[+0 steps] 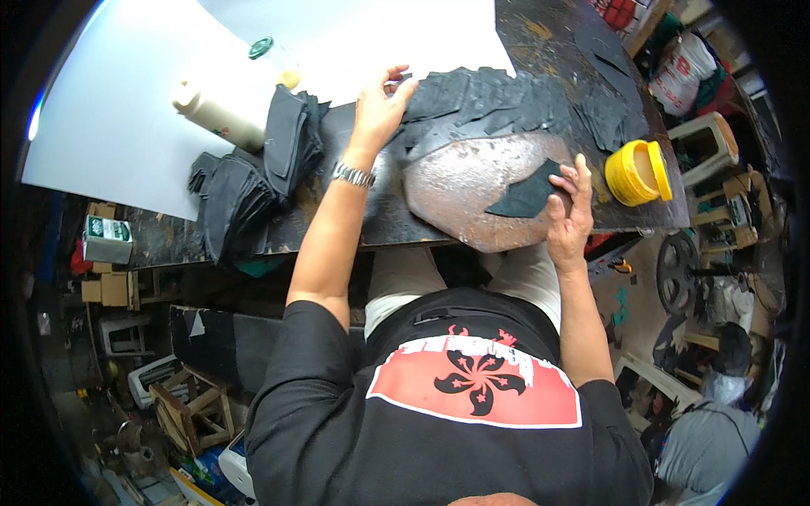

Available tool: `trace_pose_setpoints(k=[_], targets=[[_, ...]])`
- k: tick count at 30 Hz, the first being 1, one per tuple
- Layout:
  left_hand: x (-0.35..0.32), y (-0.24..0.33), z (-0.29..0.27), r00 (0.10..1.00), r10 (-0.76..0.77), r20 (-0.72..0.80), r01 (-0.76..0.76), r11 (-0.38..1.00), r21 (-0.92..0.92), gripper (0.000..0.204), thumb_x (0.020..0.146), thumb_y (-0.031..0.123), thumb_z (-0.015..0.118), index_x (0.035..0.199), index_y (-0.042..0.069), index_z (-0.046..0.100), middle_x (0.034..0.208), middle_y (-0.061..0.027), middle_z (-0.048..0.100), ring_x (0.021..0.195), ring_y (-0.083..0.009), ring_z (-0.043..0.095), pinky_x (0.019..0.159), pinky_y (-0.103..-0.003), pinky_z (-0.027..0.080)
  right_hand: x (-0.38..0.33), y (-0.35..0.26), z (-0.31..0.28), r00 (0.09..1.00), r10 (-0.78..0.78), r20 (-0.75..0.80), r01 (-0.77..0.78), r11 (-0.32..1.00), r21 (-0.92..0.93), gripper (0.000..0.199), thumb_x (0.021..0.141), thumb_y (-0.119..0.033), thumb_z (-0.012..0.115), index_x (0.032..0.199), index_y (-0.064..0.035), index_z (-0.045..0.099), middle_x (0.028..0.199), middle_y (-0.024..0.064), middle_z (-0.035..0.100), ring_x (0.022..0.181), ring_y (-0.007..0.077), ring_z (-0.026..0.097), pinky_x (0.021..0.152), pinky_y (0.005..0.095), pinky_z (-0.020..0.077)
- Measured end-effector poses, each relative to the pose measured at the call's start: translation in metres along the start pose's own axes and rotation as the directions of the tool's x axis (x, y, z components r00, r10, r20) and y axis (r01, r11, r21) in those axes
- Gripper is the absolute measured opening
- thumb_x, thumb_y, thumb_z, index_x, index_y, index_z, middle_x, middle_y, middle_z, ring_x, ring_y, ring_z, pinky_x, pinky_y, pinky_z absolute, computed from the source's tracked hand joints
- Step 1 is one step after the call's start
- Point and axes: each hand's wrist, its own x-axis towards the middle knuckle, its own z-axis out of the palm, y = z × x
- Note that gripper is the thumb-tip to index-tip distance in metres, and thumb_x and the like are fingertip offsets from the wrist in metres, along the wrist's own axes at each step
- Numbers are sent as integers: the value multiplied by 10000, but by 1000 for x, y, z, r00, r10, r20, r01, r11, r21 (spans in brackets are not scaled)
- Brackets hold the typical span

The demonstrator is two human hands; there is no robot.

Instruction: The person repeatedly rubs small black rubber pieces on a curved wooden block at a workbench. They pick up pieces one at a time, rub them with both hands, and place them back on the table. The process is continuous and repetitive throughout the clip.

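Note:
My left hand (382,108) is over the table at the left end of a row of overlapping black leather-like pieces (485,97). Its thumb and fingers are apart, with nothing visible between them. In front of me a worn brown slab (456,181) lies at the table's near edge. One dark, pointed leather-like piece (523,196) rests on its right part. My right hand (572,211) is at that piece's right end, fingertips touching it, thumb and fingers spread. Stacks of similar black pieces (291,139) stand left of my left forearm.
A yellow open tub (634,173) stands right of the slab, at the table's edge. A pale flask (219,114) and a green-lidded jar (268,52) are at the back left, by large white sheets (110,110). More black pieces (609,118) lie at the right.

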Motion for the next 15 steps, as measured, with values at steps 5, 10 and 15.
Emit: trace_pose_setpoints(k=[5, 10, 15], targets=[[-99, 60, 41, 862, 232, 450, -225, 972, -70, 484, 829, 316, 829, 1216, 55, 703, 1206, -143, 668, 1066, -280, 669, 913, -399, 555, 1, -2, -2, 1000, 21, 11, -21, 1000, -3, 672, 1026, -285, 643, 1590, -45, 369, 1388, 173, 540, 1103, 251, 661, 991, 359, 525], [-138, 80, 69, 793, 325, 514, -442, 889, 119, 505, 748, 277, 874, 1182, 73, 712, 1237, -130, 650, 1200, -334, 586, 1049, -436, 473, 5, -12, -8, 980, 188, 61, -194, 973, 127, 769, 960, 31, 564, 1641, -98, 232, 1401, 178, 508, 1149, 215, 643, 1034, 352, 496], [-138, 73, 70, 780, 333, 530, -455, 883, 114, 456, 752, 245, 879, 1152, 84, 731, 1235, -121, 648, 1204, -324, 589, 1044, -430, 478, 16, -12, -16, 975, 216, 55, -222, 964, 150, 854, 895, 122, 558, 1642, -124, 225, 1396, 172, 507, 1159, 207, 636, 1059, 344, 478]])
